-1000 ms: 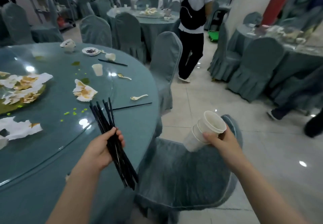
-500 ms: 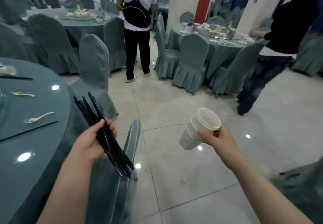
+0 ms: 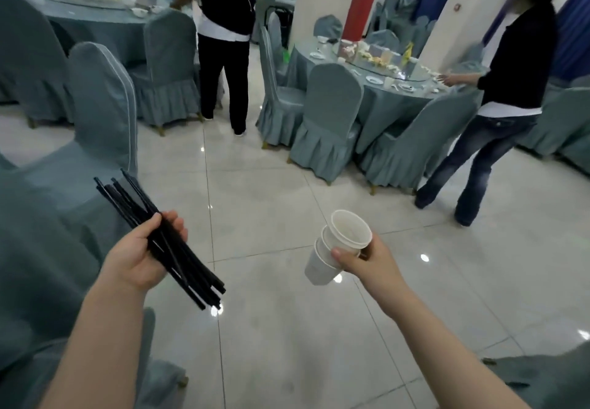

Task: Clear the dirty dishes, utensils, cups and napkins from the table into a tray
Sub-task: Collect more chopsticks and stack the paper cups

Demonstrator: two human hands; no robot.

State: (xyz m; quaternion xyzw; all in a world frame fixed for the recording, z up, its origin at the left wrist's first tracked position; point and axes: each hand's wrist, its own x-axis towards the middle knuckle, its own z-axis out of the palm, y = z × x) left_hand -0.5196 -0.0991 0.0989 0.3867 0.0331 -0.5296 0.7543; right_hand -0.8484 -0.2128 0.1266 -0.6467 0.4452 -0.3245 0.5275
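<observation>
My left hand [image 3: 140, 257] grips a bundle of several black chopsticks [image 3: 194, 276], their ends fanning out up-left and down-right of my fist. My right hand [image 3: 372, 260] holds a nested stack of white paper cups [image 3: 338, 246], tilted with the open mouth facing up and right; my thumb presses on the rim of the stack. Both hands hover above the tiled floor. The table I was clearing is out of view, and no tray is visible.
Covered chairs [image 3: 102, 112] stand close on my left. Ahead, a person with a black backpack [image 3: 226, 41] stands by a round table [image 3: 95, 16]. At the right, another person [image 3: 498, 96] reaches toward a dish-covered table [image 3: 392, 96] ringed with chairs [image 3: 329, 118].
My view has swung right, away from the round table, which has left the frame. The person in dark clothes at the right is now fully in view. Both hands keep their loads.
</observation>
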